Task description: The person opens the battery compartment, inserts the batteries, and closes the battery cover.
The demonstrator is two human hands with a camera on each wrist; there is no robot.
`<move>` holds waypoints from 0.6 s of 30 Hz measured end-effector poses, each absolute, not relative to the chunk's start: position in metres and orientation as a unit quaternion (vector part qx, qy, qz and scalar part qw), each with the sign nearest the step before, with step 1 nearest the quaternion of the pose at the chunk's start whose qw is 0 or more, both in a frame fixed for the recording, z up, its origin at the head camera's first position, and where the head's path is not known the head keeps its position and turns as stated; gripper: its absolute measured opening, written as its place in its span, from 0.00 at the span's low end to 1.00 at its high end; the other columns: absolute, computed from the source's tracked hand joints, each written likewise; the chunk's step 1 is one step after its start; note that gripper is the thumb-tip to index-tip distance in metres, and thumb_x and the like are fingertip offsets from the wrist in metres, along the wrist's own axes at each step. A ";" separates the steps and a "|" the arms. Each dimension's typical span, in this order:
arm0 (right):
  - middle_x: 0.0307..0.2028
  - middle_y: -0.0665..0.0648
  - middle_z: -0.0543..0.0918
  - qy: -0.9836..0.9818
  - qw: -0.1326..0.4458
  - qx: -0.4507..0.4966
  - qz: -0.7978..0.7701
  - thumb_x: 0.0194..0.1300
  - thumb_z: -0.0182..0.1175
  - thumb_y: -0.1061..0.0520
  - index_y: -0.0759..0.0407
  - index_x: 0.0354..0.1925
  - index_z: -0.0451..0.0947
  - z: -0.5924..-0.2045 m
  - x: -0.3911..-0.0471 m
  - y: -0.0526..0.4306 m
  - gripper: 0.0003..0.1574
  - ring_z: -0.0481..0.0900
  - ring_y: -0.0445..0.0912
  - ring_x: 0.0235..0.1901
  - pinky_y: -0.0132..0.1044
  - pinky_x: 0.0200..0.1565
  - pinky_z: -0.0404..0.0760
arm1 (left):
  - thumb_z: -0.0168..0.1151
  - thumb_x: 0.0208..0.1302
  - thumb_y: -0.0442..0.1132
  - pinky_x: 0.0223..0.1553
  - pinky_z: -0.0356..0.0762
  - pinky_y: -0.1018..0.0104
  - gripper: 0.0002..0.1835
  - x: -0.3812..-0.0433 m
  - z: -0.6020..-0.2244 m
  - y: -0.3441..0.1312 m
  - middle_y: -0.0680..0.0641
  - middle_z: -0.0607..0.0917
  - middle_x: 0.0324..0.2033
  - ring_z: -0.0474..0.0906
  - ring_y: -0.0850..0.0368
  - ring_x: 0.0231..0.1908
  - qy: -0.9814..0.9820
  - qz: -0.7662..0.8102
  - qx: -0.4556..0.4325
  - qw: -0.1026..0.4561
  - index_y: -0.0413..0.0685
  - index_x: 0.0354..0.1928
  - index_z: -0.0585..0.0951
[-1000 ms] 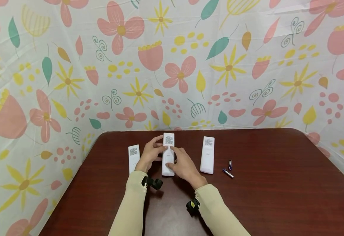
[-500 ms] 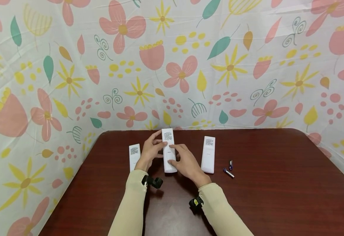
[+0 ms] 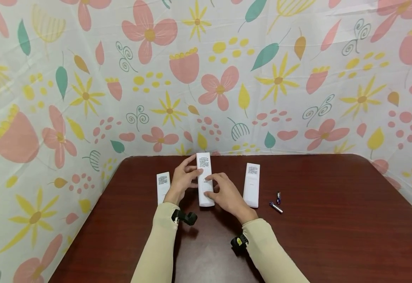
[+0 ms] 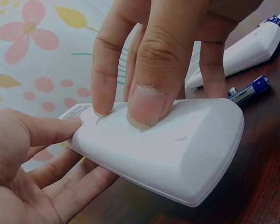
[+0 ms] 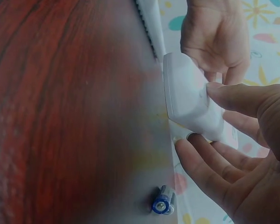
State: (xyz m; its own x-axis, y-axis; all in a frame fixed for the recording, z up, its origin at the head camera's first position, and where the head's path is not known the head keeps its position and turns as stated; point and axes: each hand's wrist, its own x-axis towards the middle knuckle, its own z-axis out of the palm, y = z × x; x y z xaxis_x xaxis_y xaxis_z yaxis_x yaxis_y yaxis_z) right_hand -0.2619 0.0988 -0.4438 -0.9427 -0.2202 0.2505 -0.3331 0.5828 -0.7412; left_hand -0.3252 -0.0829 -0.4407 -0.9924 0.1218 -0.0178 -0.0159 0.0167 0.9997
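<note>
A white remote control (image 3: 206, 186) is held back side up, its code label toward the far end. My left hand (image 3: 182, 181) grips its left side, thumb on top and fingers beneath, as the left wrist view shows. From the right, my right hand (image 3: 230, 198) holds it with thumb and index finger on the back cover (image 4: 154, 140); the cover looks closed. In the right wrist view the near end of the remote (image 5: 184, 88) stands clear of the table.
Two more white remotes lie label up, the left remote (image 3: 162, 186) partly behind my left hand and the right remote (image 3: 251, 185) beyond my right. Two small batteries (image 3: 276, 207) lie to its right. A floral cloth (image 3: 227, 129) hangs behind the brown table (image 3: 333, 220).
Both hands have raised the remote slightly and shifted it away from me. The grip looks much the same. The other remotes and the batteries stay in place while the head view drifts a little.
</note>
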 end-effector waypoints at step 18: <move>0.55 0.63 0.76 -0.894 0.068 0.164 0.412 0.64 0.77 0.63 0.58 0.56 0.82 -0.441 -0.259 0.102 0.24 0.79 0.49 0.40 0.40 0.39 0.81 | 0.70 0.73 0.33 0.37 0.90 0.51 0.34 -0.322 -0.435 -0.080 0.41 0.85 0.55 0.87 0.45 0.46 0.712 0.699 0.045 0.048 0.64 0.77 0.74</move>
State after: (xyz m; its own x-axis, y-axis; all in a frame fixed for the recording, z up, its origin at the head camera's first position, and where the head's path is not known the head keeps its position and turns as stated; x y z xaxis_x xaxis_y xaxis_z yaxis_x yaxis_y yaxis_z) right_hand -0.2586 0.1016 -0.4407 -0.9368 -0.2372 0.2571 -0.3495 0.6063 -0.7143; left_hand -0.3223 -0.0802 -0.4346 -0.9913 0.1313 -0.0053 -0.0028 0.0191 0.9998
